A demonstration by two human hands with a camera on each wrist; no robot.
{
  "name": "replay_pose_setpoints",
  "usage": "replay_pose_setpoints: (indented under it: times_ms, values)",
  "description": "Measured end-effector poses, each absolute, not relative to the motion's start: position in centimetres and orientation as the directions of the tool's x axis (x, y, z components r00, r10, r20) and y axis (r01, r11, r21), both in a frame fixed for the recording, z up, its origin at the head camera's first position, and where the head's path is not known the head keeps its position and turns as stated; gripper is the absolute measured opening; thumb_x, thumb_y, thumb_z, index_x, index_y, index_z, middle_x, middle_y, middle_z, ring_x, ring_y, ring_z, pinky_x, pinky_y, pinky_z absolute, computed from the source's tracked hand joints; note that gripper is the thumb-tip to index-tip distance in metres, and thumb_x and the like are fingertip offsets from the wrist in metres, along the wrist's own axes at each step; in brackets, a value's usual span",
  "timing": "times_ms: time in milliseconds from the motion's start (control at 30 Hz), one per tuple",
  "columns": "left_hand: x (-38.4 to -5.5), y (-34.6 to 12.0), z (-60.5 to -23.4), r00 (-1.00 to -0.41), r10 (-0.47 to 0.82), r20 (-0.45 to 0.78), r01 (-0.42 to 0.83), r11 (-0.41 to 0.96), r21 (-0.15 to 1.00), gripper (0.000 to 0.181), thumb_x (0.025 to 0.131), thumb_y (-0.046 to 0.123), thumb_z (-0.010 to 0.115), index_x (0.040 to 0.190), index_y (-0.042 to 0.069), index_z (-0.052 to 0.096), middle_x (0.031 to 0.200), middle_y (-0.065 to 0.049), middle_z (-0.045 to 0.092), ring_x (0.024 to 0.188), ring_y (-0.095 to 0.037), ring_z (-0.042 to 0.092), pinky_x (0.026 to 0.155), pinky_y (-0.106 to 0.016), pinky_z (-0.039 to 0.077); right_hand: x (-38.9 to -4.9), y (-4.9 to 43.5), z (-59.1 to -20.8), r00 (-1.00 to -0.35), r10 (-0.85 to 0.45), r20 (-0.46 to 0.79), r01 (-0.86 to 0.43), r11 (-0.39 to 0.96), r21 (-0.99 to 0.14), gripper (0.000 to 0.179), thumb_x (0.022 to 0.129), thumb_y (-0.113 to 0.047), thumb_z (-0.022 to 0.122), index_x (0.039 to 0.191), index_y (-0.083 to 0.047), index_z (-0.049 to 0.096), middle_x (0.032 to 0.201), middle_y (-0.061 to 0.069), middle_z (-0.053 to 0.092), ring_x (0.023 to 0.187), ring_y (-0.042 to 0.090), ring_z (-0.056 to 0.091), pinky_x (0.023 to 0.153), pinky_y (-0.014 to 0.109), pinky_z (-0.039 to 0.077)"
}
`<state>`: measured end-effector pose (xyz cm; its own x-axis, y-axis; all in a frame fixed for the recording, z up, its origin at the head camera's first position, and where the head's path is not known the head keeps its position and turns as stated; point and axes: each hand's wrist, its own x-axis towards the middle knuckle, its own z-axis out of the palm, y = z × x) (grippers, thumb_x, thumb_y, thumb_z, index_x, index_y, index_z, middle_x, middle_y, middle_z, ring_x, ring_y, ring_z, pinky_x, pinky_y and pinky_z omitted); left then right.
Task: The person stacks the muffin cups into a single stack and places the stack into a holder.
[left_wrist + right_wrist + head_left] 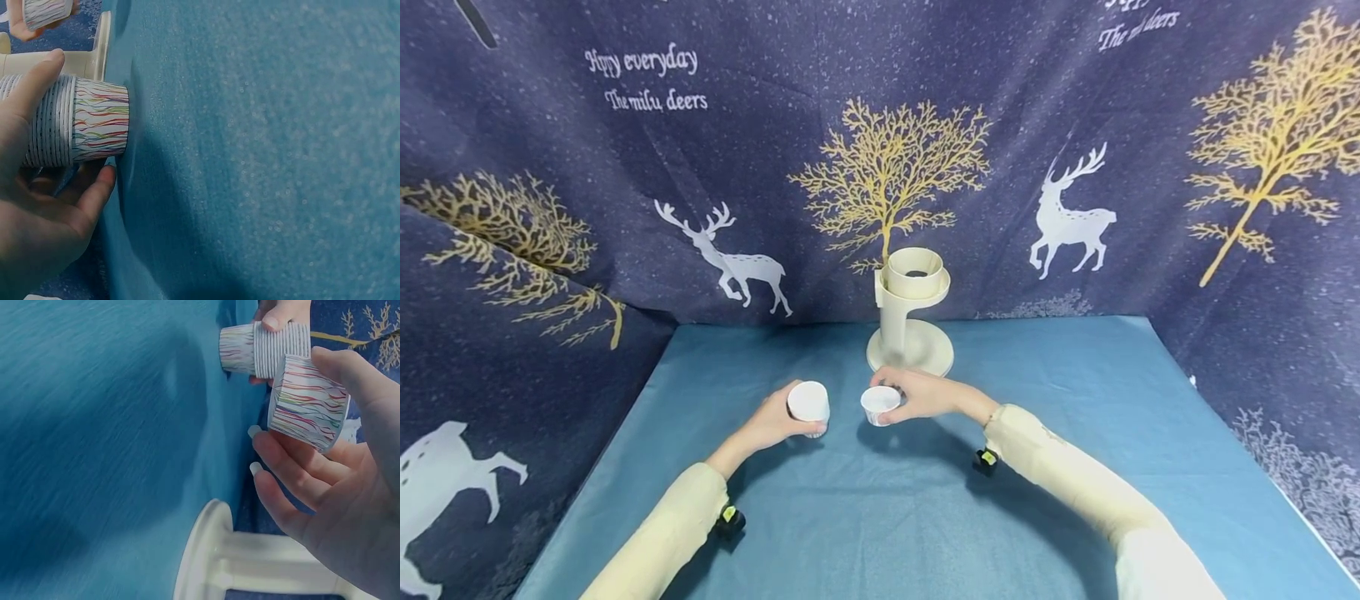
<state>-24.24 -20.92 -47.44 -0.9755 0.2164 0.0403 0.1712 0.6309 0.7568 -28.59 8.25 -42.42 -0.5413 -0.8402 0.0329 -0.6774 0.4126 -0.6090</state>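
A stack of nested paper cups with rainbow wavy stripes is held in my left hand, thumb on one side and fingers round the other. The stack's base sits right by the blue cloth. To its right, my right hand pinches a single paper cup of the same pattern between thumb and fingers, its mouth facing up in the head view. This cup is held above the cloth. Behind the right hand stands a cream holder with a round base, a post and a ring-shaped top.
Blue cloth covers the table. A dark curtain printed with deer and golden trees hangs at the back and sides, with the holder close to its rear part. Black wrist cameras sit under both sleeves.
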Motion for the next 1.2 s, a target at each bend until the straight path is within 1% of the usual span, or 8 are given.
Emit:
replay_pose_setpoints:
  times_ms: [100,267,500,600,733,1000,1133,1200]
  values:
    - [-24.3,-20.9,-47.4,-0.975,0.217,0.036,0.167,0.623,0.764,0.066,0.063,0.036,0.083,0.118,0.016,0.051,0.106,-0.006,0.061,0.092,-0.020,0.056,0.076,-0.034,0.045,-28.7,7.6,-42.3,-0.532,-0.846,0.043,-0.680,0.396,-0.617,0.045,0.080,-0.038,0.068,0.115,-0.019,0.047,0.097,-0.005,0.058,0.085,0.009,0.054,0.075,0.023,0.044]
    - [-24.3,-20.9,-47.4,-0.971,0.234,0.046,0.184,0.612,0.769,0.066,0.063,0.036,0.082,0.117,0.014,0.051,0.106,-0.007,0.061,0.091,-0.019,0.056,0.075,-0.033,0.045,-28.8,6.7,-42.3,-0.530,-0.846,0.046,-0.698,0.405,-0.590,0.044,0.081,-0.040,0.066,0.116,-0.022,0.046,0.100,-0.007,0.057,0.087,0.005,0.053,0.077,0.021,0.044]
    - [-24.4,-20.8,-47.2,-0.967,0.248,0.050,0.194,0.599,0.777,0.065,0.063,0.035,0.083,0.117,0.016,0.052,0.104,-0.006,0.061,0.088,-0.019,0.056,0.074,-0.032,0.045,-28.9,5.4,-41.9,-0.518,-0.849,0.100,-0.706,0.359,-0.610,0.044,0.082,-0.038,0.066,0.116,-0.021,0.045,0.103,-0.006,0.059,0.090,0.006,0.055,0.079,0.025,0.047]
    - [-24.5,-20.9,-47.2,-0.966,0.253,0.051,0.197,0.598,0.777,0.064,0.063,0.035,0.083,0.116,0.016,0.052,0.102,-0.006,0.061,0.087,-0.018,0.056,0.071,-0.031,0.045,-29.0,4.9,-41.7,-0.519,-0.847,0.115,-0.719,0.360,-0.595,0.044,0.082,-0.040,0.065,0.117,-0.022,0.045,0.103,-0.007,0.059,0.089,0.005,0.055,0.078,0.026,0.047]
    - [-24.5,-21.0,-47.3,-0.965,0.261,0.033,0.186,0.590,0.786,0.062,0.064,0.034,0.083,0.115,0.017,0.052,0.102,-0.005,0.061,0.085,-0.018,0.056,0.069,-0.030,0.046,-29.0,4.0,-41.6,-0.520,-0.841,0.149,-0.736,0.353,-0.578,0.044,0.082,-0.040,0.065,0.117,-0.023,0.045,0.104,-0.008,0.060,0.088,0.004,0.055,0.076,0.022,0.047]
    - [-24.5,-21.1,-47.3,-0.965,0.261,0.004,0.163,0.591,0.790,0.061,0.065,0.031,0.082,0.115,0.018,0.050,0.100,-0.005,0.061,0.080,-0.017,0.058,0.062,-0.031,0.048,-29.1,1.7,-41.0,-0.535,-0.807,0.250,-0.741,0.307,-0.597,0.044,0.083,-0.039,0.064,0.119,-0.021,0.046,0.108,-0.008,0.058,0.092,0.003,0.055,0.077,0.020,0.048]
    - [-24.3,-21.1,-47.2,-0.966,0.260,0.004,0.162,0.590,0.791,0.067,0.065,0.031,0.082,0.121,0.020,0.047,0.102,-0.005,0.062,0.080,-0.017,0.059,0.060,-0.032,0.048,-29.2,0.6,-41.1,-0.548,-0.784,0.290,-0.744,0.300,-0.597,0.047,0.084,-0.039,0.063,0.124,-0.022,0.046,0.113,-0.007,0.057,0.097,0.003,0.055,0.079,0.020,0.049]
    - [-24.3,-21.1,-47.2,-0.964,0.265,0.010,0.169,0.586,0.793,0.072,0.066,0.031,0.082,0.126,0.021,0.044,0.104,-0.006,0.062,0.081,-0.017,0.059,0.060,-0.032,0.048,-29.2,0.1,-41.1,-0.553,-0.778,0.298,-0.746,0.302,-0.594,0.049,0.085,-0.037,0.062,0.127,-0.020,0.046,0.116,-0.005,0.057,0.099,0.004,0.056,0.080,0.023,0.050]
